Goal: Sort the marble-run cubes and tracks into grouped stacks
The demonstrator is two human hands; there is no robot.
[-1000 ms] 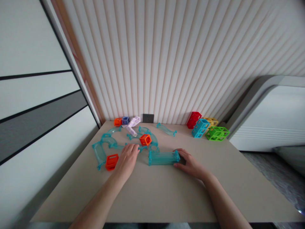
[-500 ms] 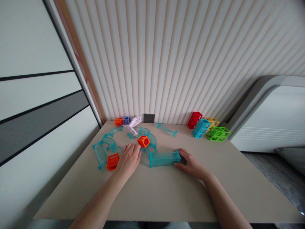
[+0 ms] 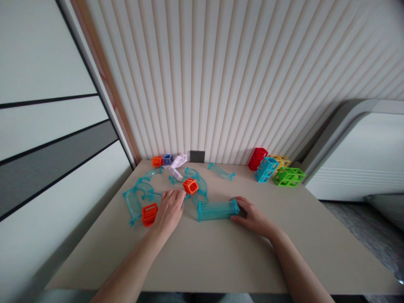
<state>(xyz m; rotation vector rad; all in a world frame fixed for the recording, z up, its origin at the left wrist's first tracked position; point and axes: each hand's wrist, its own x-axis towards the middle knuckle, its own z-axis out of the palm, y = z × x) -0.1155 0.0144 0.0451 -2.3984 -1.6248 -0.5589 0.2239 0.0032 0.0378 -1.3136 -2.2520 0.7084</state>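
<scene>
Near the straight teal tube (image 3: pixel 217 210) on the bench (image 3: pixel 221 256), most track pieces lie loose — curved teal pieces (image 3: pixel 142 191) and an orange cube (image 3: pixel 191 185) just behind it, another orange cube (image 3: pixel 149 213) to its left; nothing looks joined yet. The right hand (image 3: pixel 252 216) touches the tube's right end, fingers curled against it. The left hand (image 3: pixel 168 208) lies flat, fingers together, on the curved pieces left of the tube — whether it grips one I cannot tell. Both forearms reach forward.

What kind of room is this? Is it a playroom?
Probably a room in a home, used for play. A beige table stands against a ribbed wall with a socket. Toy track pieces and colored cube blocks lie on it. A padded edge on the right may be a bed.
</scene>
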